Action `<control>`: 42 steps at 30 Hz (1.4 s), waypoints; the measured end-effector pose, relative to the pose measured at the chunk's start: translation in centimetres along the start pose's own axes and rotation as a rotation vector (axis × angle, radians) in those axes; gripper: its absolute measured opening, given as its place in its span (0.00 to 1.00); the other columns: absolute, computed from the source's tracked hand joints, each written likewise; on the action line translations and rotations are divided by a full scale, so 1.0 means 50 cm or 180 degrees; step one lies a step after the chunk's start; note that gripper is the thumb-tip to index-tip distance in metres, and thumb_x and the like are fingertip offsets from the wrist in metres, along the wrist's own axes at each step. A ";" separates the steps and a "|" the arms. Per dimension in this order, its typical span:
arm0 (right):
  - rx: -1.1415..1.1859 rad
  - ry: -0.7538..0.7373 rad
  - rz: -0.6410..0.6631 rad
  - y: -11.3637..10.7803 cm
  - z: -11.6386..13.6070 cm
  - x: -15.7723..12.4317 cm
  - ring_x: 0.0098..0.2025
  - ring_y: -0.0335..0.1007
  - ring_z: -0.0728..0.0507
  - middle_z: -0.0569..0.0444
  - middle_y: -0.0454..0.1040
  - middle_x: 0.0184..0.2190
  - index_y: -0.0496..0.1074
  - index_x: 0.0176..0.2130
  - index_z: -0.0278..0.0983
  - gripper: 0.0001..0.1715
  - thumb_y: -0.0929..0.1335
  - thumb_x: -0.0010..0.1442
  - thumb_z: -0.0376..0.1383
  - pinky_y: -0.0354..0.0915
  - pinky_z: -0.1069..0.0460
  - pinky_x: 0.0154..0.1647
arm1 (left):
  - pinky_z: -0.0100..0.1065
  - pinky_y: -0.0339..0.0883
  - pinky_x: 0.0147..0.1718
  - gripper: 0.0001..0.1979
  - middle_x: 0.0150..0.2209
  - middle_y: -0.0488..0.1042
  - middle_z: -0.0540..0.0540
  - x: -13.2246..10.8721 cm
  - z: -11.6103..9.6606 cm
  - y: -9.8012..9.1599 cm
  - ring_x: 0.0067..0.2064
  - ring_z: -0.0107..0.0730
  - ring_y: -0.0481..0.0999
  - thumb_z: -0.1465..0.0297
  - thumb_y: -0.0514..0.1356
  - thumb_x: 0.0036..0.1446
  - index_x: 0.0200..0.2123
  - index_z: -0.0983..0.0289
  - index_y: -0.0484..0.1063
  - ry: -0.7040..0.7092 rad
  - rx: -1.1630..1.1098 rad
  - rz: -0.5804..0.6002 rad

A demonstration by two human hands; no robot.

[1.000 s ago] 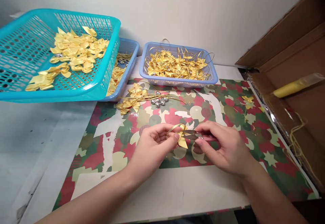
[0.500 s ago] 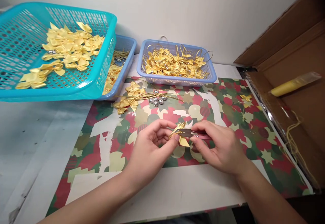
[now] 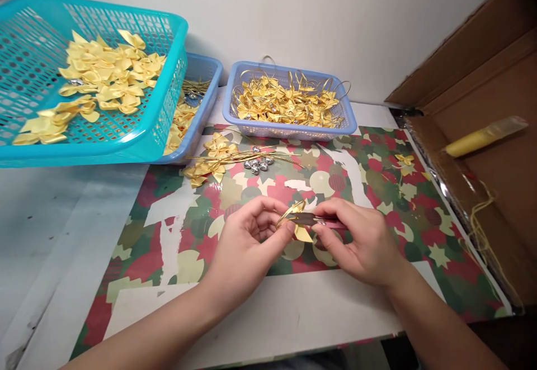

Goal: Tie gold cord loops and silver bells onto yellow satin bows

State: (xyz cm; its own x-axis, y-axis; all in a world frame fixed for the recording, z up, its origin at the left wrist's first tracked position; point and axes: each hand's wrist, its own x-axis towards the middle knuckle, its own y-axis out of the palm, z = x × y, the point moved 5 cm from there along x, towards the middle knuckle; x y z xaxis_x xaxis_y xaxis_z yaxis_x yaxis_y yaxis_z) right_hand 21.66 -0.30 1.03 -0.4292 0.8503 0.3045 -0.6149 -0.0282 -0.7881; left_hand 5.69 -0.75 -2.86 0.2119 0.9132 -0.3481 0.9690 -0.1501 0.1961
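Between thumb and fingers, my left hand (image 3: 258, 236) pinches a yellow ribbon bow (image 3: 304, 233) with a looped gold wire (image 3: 289, 212) at it. My right hand (image 3: 356, 238) is closed around pliers with pink handles (image 3: 335, 224); their dark jaws (image 3: 305, 218) reach to the wire and bow. Exactly what the jaw tips grip is too small to tell. Beyond my hands lie loose yellow bows (image 3: 218, 149), straight gold wires (image 3: 277, 155) and a small cluster of silver bells (image 3: 257, 164).
A turquoise basket (image 3: 168, 79) of yellow bows stands at the left, overlapping a blue basket (image 3: 210, 90). Another blue basket (image 3: 289, 131) holds bows with looped wires. At the right, a cardboard box (image 3: 470, 79) borders the patterned paper (image 3: 377, 180), beside a yellow tube (image 3: 482, 137).
The view has shifted slightly, so the baskets appear a little further left. Both hands keep nearly the same grip on the bow and pliers.
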 end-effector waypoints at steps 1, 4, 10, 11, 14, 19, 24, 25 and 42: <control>0.0030 0.0017 0.0001 -0.001 0.001 0.000 0.25 0.73 0.48 0.55 0.76 0.27 0.67 0.38 0.38 0.03 0.65 0.63 0.35 0.64 0.54 0.23 | 0.26 0.68 0.29 0.08 0.26 0.74 0.48 0.000 0.000 0.000 0.30 0.27 0.74 0.67 0.65 0.53 0.34 0.62 0.69 -0.0020 -0.0026 -0.0002; 0.0245 0.0162 0.0029 -0.008 -0.003 -0.002 0.26 0.72 0.48 0.55 0.76 0.28 0.67 0.38 0.39 0.02 0.64 0.62 0.35 0.65 0.54 0.24 | 0.25 0.66 0.28 0.09 0.24 0.73 0.47 0.004 0.003 -0.002 0.28 0.25 0.73 0.68 0.66 0.52 0.34 0.62 0.68 -0.0112 -0.0173 -0.0022; 0.1143 0.0712 -0.0456 -0.029 -0.046 -0.017 0.27 0.65 0.47 0.56 0.68 0.27 0.67 0.39 0.41 0.07 0.61 0.65 0.40 0.63 0.53 0.25 | 0.24 0.65 0.25 0.11 0.21 0.71 0.46 0.015 0.022 -0.004 0.23 0.22 0.71 0.70 0.67 0.48 0.34 0.63 0.68 -0.0704 -0.0849 0.0101; 0.1244 0.0812 -0.0530 -0.028 -0.054 -0.019 0.27 0.64 0.47 0.56 0.66 0.27 0.67 0.40 0.41 0.09 0.61 0.66 0.42 0.62 0.52 0.25 | 0.23 0.65 0.24 0.12 0.21 0.71 0.45 0.016 0.024 -0.004 0.23 0.21 0.71 0.70 0.68 0.47 0.33 0.63 0.68 -0.0810 -0.0962 0.0112; 0.1356 0.1058 -0.0558 -0.020 -0.070 -0.022 0.26 0.61 0.47 0.56 0.63 0.26 0.67 0.40 0.42 0.12 0.61 0.66 0.46 0.60 0.52 0.24 | 0.22 0.64 0.23 0.12 0.21 0.70 0.45 0.015 0.025 0.000 0.22 0.20 0.70 0.70 0.68 0.46 0.33 0.63 0.68 -0.1014 -0.1198 0.0207; 0.1222 0.1138 -0.0556 -0.017 -0.073 -0.014 0.25 0.59 0.48 0.57 0.63 0.25 0.67 0.39 0.42 0.12 0.61 0.66 0.46 0.58 0.53 0.23 | 0.21 0.64 0.23 0.12 0.21 0.69 0.45 0.011 0.019 0.007 0.22 0.19 0.69 0.71 0.69 0.46 0.32 0.63 0.68 -0.1035 -0.1420 0.0348; 0.0570 0.1201 -0.0694 -0.018 -0.096 -0.001 0.26 0.63 0.48 0.57 0.67 0.26 0.67 0.38 0.41 0.10 0.62 0.66 0.42 0.61 0.53 0.26 | 0.22 0.65 0.24 0.10 0.22 0.71 0.46 0.015 0.022 0.001 0.23 0.20 0.70 0.70 0.67 0.49 0.34 0.62 0.70 -0.0866 -0.1179 0.0370; 0.0388 0.1241 -0.0668 -0.014 -0.106 0.001 0.28 0.66 0.47 0.55 0.70 0.29 0.67 0.39 0.40 0.09 0.62 0.65 0.42 0.63 0.52 0.28 | 0.23 0.65 0.25 0.09 0.22 0.71 0.46 0.018 0.019 -0.003 0.23 0.21 0.71 0.70 0.67 0.49 0.35 0.63 0.71 -0.0736 -0.1008 0.0319; -0.0698 0.1139 -0.0400 0.043 -0.172 0.028 0.44 0.65 0.36 0.47 0.73 0.41 0.70 0.36 0.38 0.05 0.67 0.60 0.38 0.62 0.43 0.45 | 0.29 0.64 0.30 0.09 0.29 0.75 0.51 0.053 -0.063 -0.023 0.29 0.29 0.71 0.65 0.57 0.59 0.31 0.62 0.73 0.1560 0.2299 -0.0376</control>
State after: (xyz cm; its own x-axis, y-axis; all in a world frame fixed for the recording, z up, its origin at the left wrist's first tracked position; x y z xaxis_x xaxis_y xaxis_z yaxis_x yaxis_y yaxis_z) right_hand 25.41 5.37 -4.85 -0.0800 0.9697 0.2310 -0.4762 0.1664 -0.8635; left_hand 4.72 3.04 -1.13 0.1876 0.9728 0.1355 0.8598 -0.0959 -0.5016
